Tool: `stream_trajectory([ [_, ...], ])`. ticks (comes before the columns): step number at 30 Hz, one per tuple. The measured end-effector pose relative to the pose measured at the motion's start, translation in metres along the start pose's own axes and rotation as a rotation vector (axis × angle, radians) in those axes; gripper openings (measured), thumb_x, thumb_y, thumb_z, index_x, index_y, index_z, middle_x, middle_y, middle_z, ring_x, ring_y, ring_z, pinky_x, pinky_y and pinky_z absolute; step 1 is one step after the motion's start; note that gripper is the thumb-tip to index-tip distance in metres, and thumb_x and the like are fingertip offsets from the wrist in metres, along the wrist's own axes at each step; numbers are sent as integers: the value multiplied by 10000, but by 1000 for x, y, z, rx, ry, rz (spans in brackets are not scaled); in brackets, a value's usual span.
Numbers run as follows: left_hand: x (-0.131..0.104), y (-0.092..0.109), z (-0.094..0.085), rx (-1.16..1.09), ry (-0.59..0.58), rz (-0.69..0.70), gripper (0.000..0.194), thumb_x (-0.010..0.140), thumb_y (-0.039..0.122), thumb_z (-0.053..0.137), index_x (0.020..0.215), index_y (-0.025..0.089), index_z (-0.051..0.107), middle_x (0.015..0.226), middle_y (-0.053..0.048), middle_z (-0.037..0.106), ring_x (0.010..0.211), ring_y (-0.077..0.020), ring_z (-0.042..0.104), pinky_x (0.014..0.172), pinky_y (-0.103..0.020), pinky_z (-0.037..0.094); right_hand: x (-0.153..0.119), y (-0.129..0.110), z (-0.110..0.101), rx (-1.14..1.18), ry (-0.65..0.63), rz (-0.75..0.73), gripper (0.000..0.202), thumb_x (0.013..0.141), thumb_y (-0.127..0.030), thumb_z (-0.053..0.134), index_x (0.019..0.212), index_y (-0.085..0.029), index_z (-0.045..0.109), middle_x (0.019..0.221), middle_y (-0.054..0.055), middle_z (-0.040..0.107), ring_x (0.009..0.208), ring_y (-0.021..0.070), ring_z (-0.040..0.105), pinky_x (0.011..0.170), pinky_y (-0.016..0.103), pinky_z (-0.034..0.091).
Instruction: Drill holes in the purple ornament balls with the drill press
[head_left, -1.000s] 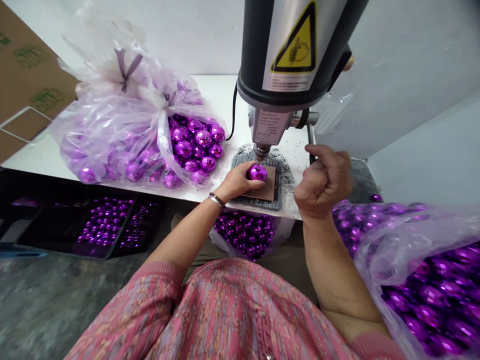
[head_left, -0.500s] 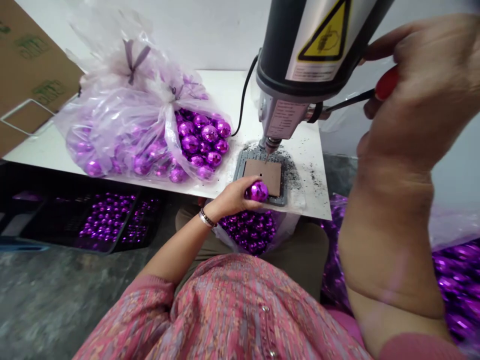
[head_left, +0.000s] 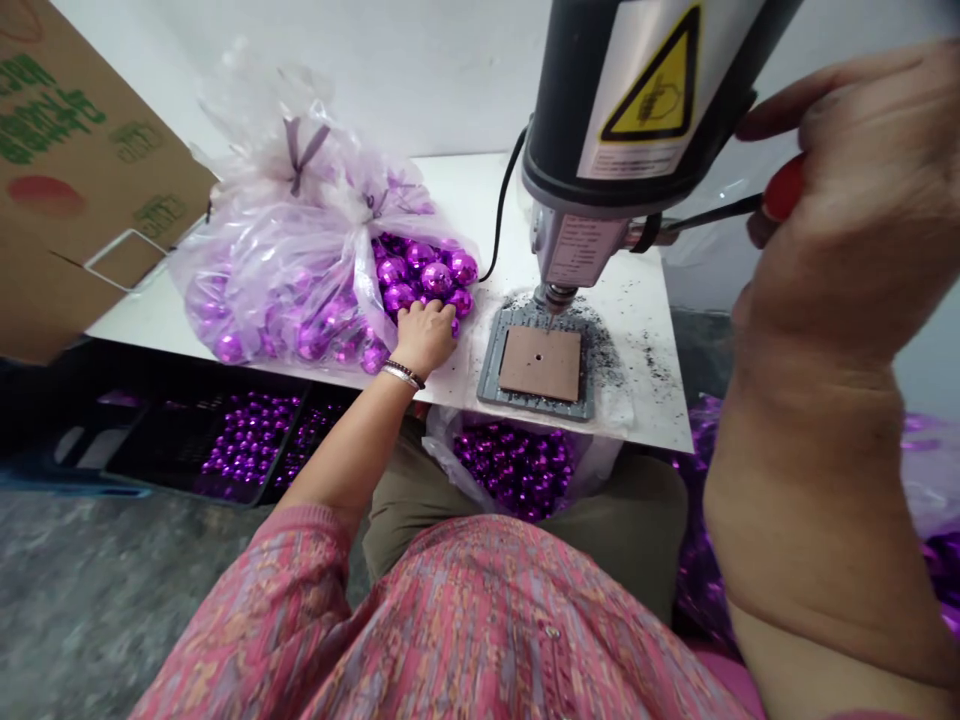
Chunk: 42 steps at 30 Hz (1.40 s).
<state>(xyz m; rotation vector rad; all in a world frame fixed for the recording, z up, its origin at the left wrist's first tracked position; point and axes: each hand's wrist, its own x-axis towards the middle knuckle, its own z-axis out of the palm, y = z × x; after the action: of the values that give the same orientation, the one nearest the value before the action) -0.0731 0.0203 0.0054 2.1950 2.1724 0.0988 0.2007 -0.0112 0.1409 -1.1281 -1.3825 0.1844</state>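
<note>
My left hand point(head_left: 426, 335) lies over the shiny purple faceted balls point(head_left: 436, 278) at the mouth of a clear plastic bag point(head_left: 277, 250). Its fingers are slightly apart and bent down onto the balls; the fingertips are partly hidden, and no ball shows lifted in them. My right hand point(head_left: 862, 170) is closed around the red knob point(head_left: 784, 188) of the drill press lever point(head_left: 720, 212). The drill press point(head_left: 600, 130) stands over a grey base point(head_left: 491, 375). On that base lies a brown square board point(head_left: 540, 375) with a small hole, and the drill bit point(head_left: 551, 322) hangs above its back edge.
Dark shavings point(head_left: 611, 355) are scattered on the white table point(head_left: 660, 400). A bag of purple balls point(head_left: 517, 470) sits between my knees below the table edge. Black crates point(head_left: 161, 450) with more balls stand at lower left, beside a cardboard box point(head_left: 82, 190).
My left hand has left the brown board, where it held a purple ball, and moved left to the bagged balls. That ball is no longer on the board. My right hand stays on the lever.
</note>
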Motion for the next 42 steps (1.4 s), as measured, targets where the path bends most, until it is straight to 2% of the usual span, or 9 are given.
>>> stream_trajectory([
  [5, 0, 3, 3, 44, -34, -36, 537, 860, 138, 668, 1397, 160, 669, 1385, -222, 679, 1295, -453, 620, 1097, -601, 455, -4, -4, 2, 2, 54, 28, 378, 946, -111, 438, 905, -158, 810, 773, -42, 686, 698, 22, 526, 712, 252, 364],
  [9, -11, 7, -1, -458, 19, 96, 682, 850, 224, 753, 1506, 190, 568, 1409, -160, 685, 1251, -326, 665, 1085, -456, 521, -5, -6, 2, -16, 45, 34, 384, 955, -96, 419, 908, -131, 798, 775, -35, 677, 699, 8, 512, 707, 240, 358],
  [13, -18, 22, 5, -1255, -301, 21, 538, 968, 332, 680, 1481, 231, 555, 1053, -64, 758, 813, -162, 723, 754, -294, 576, -5, -7, 2, 19, 26, 6, 364, 982, -120, 415, 897, -131, 770, 845, -27, 703, 775, 12, 584, 765, 218, 422],
  [15, -19, 33, 11, -1470, -454, -111, 363, 998, 341, 659, 1338, 221, 616, 906, -30, 723, 670, -125, 694, 620, -242, 524, -3, -6, 3, 38, 21, -28, 350, 984, -101, 426, 856, -110, 751, 850, -13, 714, 795, 13, 618, 777, 201, 446],
  [17, -19, 42, 16, -1549, -498, -186, 234, 1012, 331, 659, 1210, 209, 628, 874, -18, 704, 621, -103, 684, 555, -206, 477, -2, -5, 5, 52, 34, -45, 335, 978, -67, 440, 817, -83, 733, 785, -6, 692, 735, 3, 602, 738, 188, 434],
  [24, -14, 65, 24, -1333, -328, -71, 269, 938, 203, 767, 1159, 167, 617, 813, 36, 650, 469, -33, 527, 459, -186, 359, -2, -15, 5, 6, 43, 9, 371, 989, -57, 398, 819, -48, 728, 643, -53, 513, 582, -54, 374, 681, 156, 341],
  [34, -11, 73, 32, -1178, -252, -50, 393, 862, 249, 815, 1182, 206, 592, 1055, -8, 716, 483, -11, 456, 478, -188, 352, -6, -19, 2, -89, -29, 37, 458, 1005, -81, 328, 783, -93, 728, 622, -37, 372, 627, -39, 354, 722, 183, 286],
  [39, -10, 79, 34, -1017, -122, 54, 538, 725, 196, 867, 1206, 200, 627, 1144, -39, 737, 884, -148, 670, 776, -260, 562, -5, -19, 0, -78, -40, 36, 473, 1001, -87, 331, 704, -107, 699, 617, -28, 332, 640, -41, 360, 727, 181, 283],
  [42, -10, 82, 30, -860, -109, 150, 605, 700, 194, 865, 1269, 177, 662, 1155, -55, 750, 1053, -218, 685, 992, -357, 565, -6, -20, 0, -62, -24, 41, 454, 992, -69, 336, 731, -102, 706, 613, -44, 368, 622, -56, 356, 718, 165, 294],
])
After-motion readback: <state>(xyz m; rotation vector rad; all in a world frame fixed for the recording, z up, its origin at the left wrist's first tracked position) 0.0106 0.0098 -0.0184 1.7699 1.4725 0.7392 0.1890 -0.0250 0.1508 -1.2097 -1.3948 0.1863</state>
